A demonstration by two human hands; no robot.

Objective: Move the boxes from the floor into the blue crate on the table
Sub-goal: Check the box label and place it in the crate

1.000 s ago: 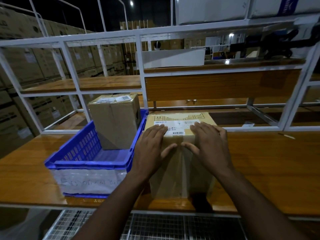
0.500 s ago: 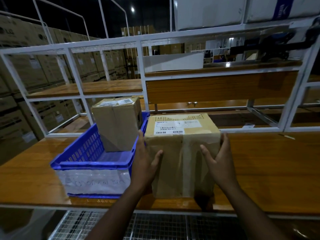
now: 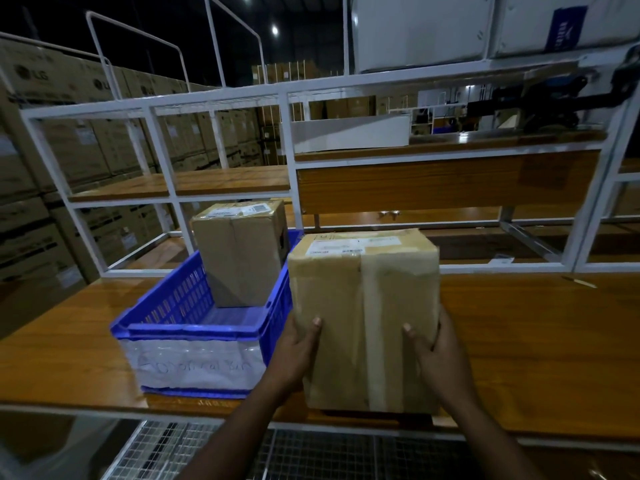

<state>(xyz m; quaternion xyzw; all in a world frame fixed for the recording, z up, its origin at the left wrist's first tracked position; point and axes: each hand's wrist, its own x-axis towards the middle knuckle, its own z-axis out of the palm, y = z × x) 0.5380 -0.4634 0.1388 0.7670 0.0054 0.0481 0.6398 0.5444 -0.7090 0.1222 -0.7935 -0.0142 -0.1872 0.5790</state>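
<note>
A tall taped cardboard box (image 3: 363,313) with a white label on top stands on the wooden table (image 3: 536,348), just right of the blue crate (image 3: 194,317). My left hand (image 3: 298,351) grips its lower left side and my right hand (image 3: 436,351) grips its lower right side, thumbs on the front face. Inside the crate, at its far end, a smaller cardboard box (image 3: 242,254) stands upright. The crate's front wall carries a white handwritten label.
A white metal shelf frame (image 3: 291,161) with wooden boards rises behind the table. Stacks of large cartons (image 3: 52,161) fill the left background. A wire mesh shelf (image 3: 277,455) lies below the table's front edge.
My hands slid from the box's top down to its lower sides and now grip it. The box appears slightly raised and tilted toward me.
</note>
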